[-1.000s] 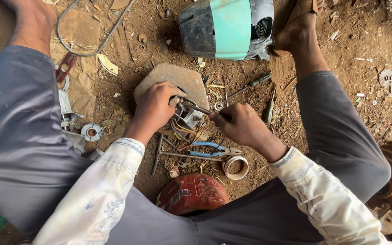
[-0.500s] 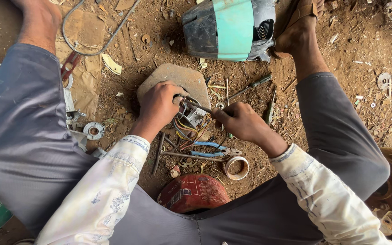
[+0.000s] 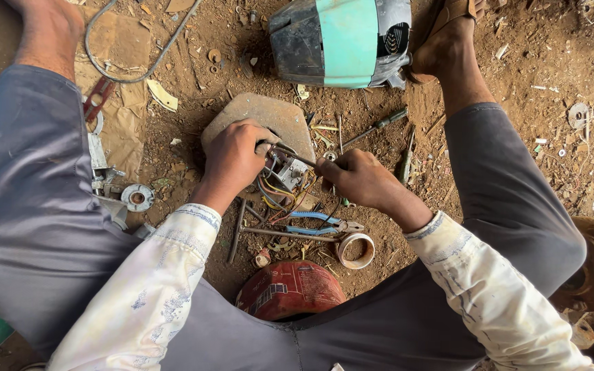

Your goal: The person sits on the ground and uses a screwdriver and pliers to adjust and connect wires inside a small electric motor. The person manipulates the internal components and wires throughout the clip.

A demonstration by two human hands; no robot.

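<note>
My left hand [image 3: 232,159] grips a small grey electrical part [image 3: 286,170] with coloured wires [image 3: 278,194] hanging from it, held against a flat stone [image 3: 264,117] on the dirt. My right hand [image 3: 353,177] holds a thin metal tool [image 3: 295,154] whose tip touches the top of that part. Blue-handled pliers [image 3: 314,221] lie on the ground just below both hands, next to a roll of tape [image 3: 356,249].
A teal and grey motor housing [image 3: 342,41] lies ahead between my feet. A screwdriver [image 3: 377,126], a red dented can [image 3: 290,289], a grey cable [image 3: 132,65], a metal washer [image 3: 137,197] and scattered scrap surround my legs on the dirt.
Both hands stay on the part; the right hand's tool has shifted slightly at its top. The view has drifted a little.
</note>
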